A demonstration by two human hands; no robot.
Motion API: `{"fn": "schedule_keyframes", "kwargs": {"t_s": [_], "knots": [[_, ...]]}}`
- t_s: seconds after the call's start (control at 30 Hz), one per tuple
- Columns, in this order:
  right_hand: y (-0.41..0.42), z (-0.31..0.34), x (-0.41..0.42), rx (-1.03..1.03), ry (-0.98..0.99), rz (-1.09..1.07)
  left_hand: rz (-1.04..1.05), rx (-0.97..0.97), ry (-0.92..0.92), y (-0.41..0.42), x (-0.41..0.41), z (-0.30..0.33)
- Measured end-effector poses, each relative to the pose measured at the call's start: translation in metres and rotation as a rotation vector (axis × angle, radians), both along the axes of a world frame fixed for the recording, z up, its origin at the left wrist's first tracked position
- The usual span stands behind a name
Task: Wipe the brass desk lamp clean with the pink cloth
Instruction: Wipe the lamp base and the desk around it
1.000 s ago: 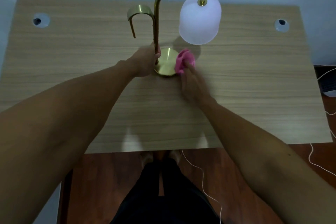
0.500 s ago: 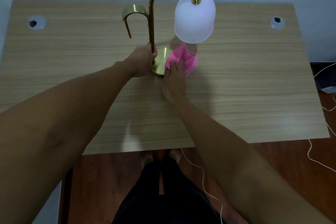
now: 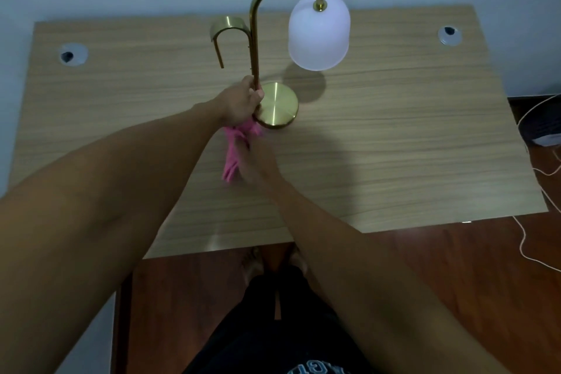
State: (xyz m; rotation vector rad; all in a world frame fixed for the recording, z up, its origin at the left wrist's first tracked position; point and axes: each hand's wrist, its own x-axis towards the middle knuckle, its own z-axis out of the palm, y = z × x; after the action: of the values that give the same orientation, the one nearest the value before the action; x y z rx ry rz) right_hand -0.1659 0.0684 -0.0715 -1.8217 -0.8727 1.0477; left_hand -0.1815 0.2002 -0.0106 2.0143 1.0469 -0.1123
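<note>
The brass desk lamp (image 3: 277, 106) stands upright on the wooden desk (image 3: 394, 143), with a round base, a curved stem and a frosted white shade (image 3: 318, 36). My left hand (image 3: 241, 103) grips the lower stem just above the base. My right hand (image 3: 253, 161) holds the bunched pink cloth (image 3: 235, 146) at the base's near left edge, partly under my left hand. The cloth's upper end touches the base rim.
A smaller brass hook arm (image 3: 224, 30) branches off behind the stem. Two cable holes (image 3: 73, 55) (image 3: 449, 35) sit at the desk's back corners. White cords (image 3: 528, 240) and a dark object (image 3: 543, 127) lie on the floor to the right. My feet show under the desk's front edge.
My right hand has carried the pink cloth from the right side of the base round to its near left edge. My left hand keeps its grip on the stem.
</note>
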Motion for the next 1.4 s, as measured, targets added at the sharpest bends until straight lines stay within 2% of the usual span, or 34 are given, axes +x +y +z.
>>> {"fn": "schedule_keyframes", "kwargs": {"t_s": [0.13, 0.23, 0.3, 0.37, 0.47, 0.57, 0.63, 0.73, 0.8, 0.93, 1.1, 1.23, 1.33, 1.4], "knots": [[-0.016, 0.016, 0.039, -0.019, 0.498, -0.251, 0.108, 0.028, -0.072, 0.004, -0.025, -0.002], [-0.036, 0.014, 0.087, 0.037, 0.776, -0.479, 0.168, 0.060, -0.113, 0.009, -0.039, 0.000], [-0.048, 0.013, 0.119, 0.127, 0.920, -0.650, 0.181, 0.060, -0.128, 0.011, -0.043, 0.001], [-0.051, 0.019, 0.142, 0.187, 0.930, -0.766, 0.186, 0.051, -0.162, 0.011, -0.043, 0.004], [-0.039, 0.035, 0.152, 0.216, 0.652, -0.811, 0.201, 0.024, -0.208, 0.009, -0.038, 0.006], [-0.021, 0.040, 0.146, 0.118, 0.205, -0.713, 0.200, -0.030, -0.268, 0.006, -0.030, 0.009], [-0.012, 0.033, 0.132, 0.063, -0.012, -0.560, 0.184, -0.064, -0.329, 0.005, -0.024, 0.009], [-0.008, 0.012, 0.097, 0.023, -0.210, -0.211, 0.153, -0.039, -0.382, 0.000, -0.013, 0.013], [-0.011, -0.011, 0.073, 0.004, -0.501, 0.038, 0.157, 0.026, -0.406, 0.000, -0.006, 0.014], [-0.013, -0.040, 0.044, 0.024, -0.881, 0.305, 0.088, 0.103, -0.328, 0.009, -0.002, 0.012], [-0.007, -0.032, 0.046, -0.133, -1.045, 0.483, 0.031, 0.111, -0.303, 0.014, 0.001, 0.010], [-0.029, -0.019, 0.075, -0.002, -1.147, 0.533, 0.024, 0.117, -0.283, 0.014, 0.001, 0.011], [-0.054, -0.005, 0.098, -0.189, -1.017, 0.298, 0.033, 0.111, -0.264, 0.014, 0.001, 0.012], [-0.065, 0.002, 0.109, -0.217, -0.895, -0.032, 0.048, 0.095, -0.251, 0.013, 0.001, 0.015]]}}
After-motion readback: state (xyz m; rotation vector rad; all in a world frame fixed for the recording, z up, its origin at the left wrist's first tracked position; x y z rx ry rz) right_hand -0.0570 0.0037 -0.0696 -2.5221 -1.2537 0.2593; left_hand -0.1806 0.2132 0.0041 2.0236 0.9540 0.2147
